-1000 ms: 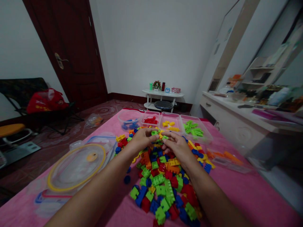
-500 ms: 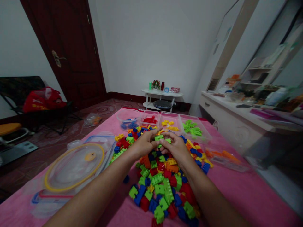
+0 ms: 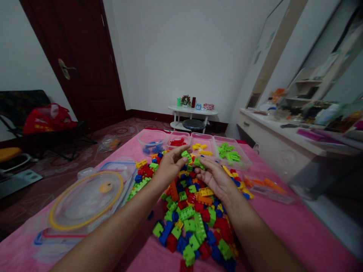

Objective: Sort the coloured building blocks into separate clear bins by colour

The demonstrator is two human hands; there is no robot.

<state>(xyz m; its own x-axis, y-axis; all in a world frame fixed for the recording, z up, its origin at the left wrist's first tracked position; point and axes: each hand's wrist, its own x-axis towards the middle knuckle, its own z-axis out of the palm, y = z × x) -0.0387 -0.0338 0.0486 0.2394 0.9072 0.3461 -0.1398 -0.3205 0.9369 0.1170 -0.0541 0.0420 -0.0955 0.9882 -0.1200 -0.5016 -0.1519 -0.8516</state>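
Over a heap of mixed toy building blocks (image 3: 193,226), my left hand (image 3: 170,164) pinches a light-green block (image 3: 186,155) between thumb and fingers. Close by on the right, my right hand (image 3: 214,175) is closed on another light-green block (image 3: 199,163), held at the fingertips. A small gap parts the two held pieces. Red, blue, yellow, orange and green blocks lie below both hands. Behind them stand clear containers: a round one with blue blocks (image 3: 153,148), then ones with red blocks (image 3: 178,142), yellow blocks (image 3: 202,149) and green blocks (image 3: 228,152).
Stacked clear lids (image 3: 85,200) lie on the pink cloth (image 3: 283,234) at left. To the right sits a clear container with orange blocks (image 3: 268,187). A cluttered white dresser (image 3: 272,139) flanks the right side; a small white table (image 3: 193,110) stands by the far wall.
My hands have drawn slightly apart. The green pieces that were close together between them are now separate, one in each hand. The view has shifted a little.
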